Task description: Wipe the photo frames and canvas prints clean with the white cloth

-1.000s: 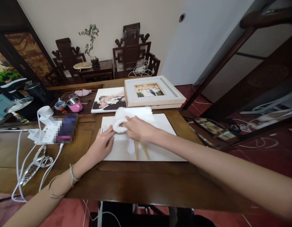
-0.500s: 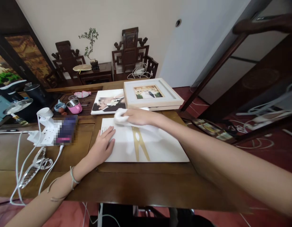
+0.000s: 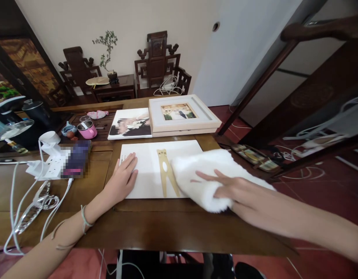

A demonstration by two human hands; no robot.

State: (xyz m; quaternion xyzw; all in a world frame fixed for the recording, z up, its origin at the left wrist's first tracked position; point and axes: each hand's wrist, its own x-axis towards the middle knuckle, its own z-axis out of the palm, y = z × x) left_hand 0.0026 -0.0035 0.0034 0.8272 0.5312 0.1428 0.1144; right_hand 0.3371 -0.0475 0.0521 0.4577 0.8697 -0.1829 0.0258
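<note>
My left hand (image 3: 123, 180) lies flat on the left part of a flat white panel (image 3: 146, 170), fingers stretched out. The panel bears small dark print near its left edge and a gold forked shape (image 3: 165, 170) in its middle. A fluffy white cloth (image 3: 208, 166) is in my right hand (image 3: 229, 186), partly bunched beneath the fingers. It covers the panel's right side and front right corner, and its far end hangs past the table's right edge.
Behind the panel lie a photo print (image 3: 131, 126) and a framed photo (image 3: 181, 120) in a pale box. To the left are a power strip (image 3: 52, 164) with cables, a phone (image 3: 77, 159), a clear hair claw (image 3: 36, 205), a pink cup (image 3: 87, 131) and a kettle (image 3: 36, 110).
My right hand has swept the cloth from the panel's far edge toward me and to the right, uncovering the top of the gold shape. My left hand stays on the panel.
</note>
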